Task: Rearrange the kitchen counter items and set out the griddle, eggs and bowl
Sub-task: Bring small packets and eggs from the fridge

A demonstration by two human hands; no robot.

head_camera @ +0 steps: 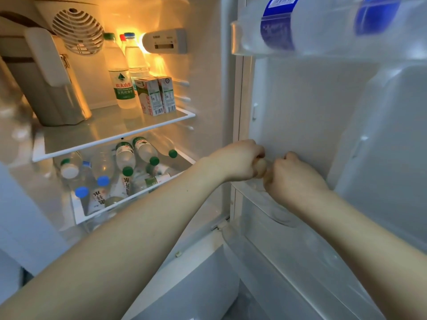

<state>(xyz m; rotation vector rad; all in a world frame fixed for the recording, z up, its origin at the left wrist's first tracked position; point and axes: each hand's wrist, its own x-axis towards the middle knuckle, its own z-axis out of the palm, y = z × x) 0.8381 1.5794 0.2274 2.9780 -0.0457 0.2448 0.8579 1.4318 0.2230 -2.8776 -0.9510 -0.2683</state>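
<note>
Both hands reach into the open fridge, and they meet at the middle door shelf (258,195), a clear plastic bin on the inside of the door, to the right of the lit main compartment. The left hand (240,160) is curled, and a pale, rounded thing that looks like an egg (262,167) shows between its fingers and palm, on the side facing the other hand. The right hand (291,176) is also curled with its knuckles up and its fingers dipping toward the shelf, just beside the left hand and all but touching it at the egg; whether it holds an egg of its own I cannot tell, since the fingers hide what lies under them. The relation that matters is that the eggs lie straight ahead of the hands and slightly below them, in the door shelf and not in the main compartment, so any lift has to go up over the shelf's front lip and then back toward the body. The visible egg seems to lie with its long axis roughly across, pointing from one hand to the other. The left hand has the nearer, surer hold on it. In the main compartment to the left stand a green-labelled water bottle (122,84) and two milk cartons (157,95) on a glass shelf (111,132), with more bottles in the drawer (129,181) below; none of them lie in the hands' path. I judge the egg-fetching step to be under way.
</note>
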